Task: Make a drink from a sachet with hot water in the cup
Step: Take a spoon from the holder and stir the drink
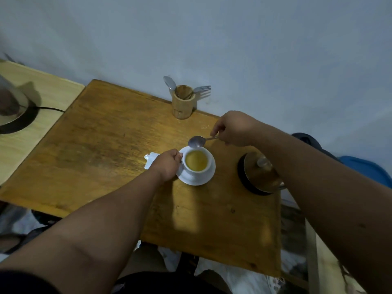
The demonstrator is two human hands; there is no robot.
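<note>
Counts, placed relative to the white cup (196, 164): one cup, holding yellow liquid; one saucer (209, 179) under it; one spoon (197, 141) just behind its rim; one white sachet (151, 159) to its left; one wooden holder (182, 103) well behind it, containing one spoon (170, 82) and one fork (202, 89); one metal lid (259, 175) to its right; one kettle (10, 102) far left. Two hands: left hand (167, 165), right hand (234, 129). Two benches: brown bench (95, 145), pale bench (42, 90).
</note>
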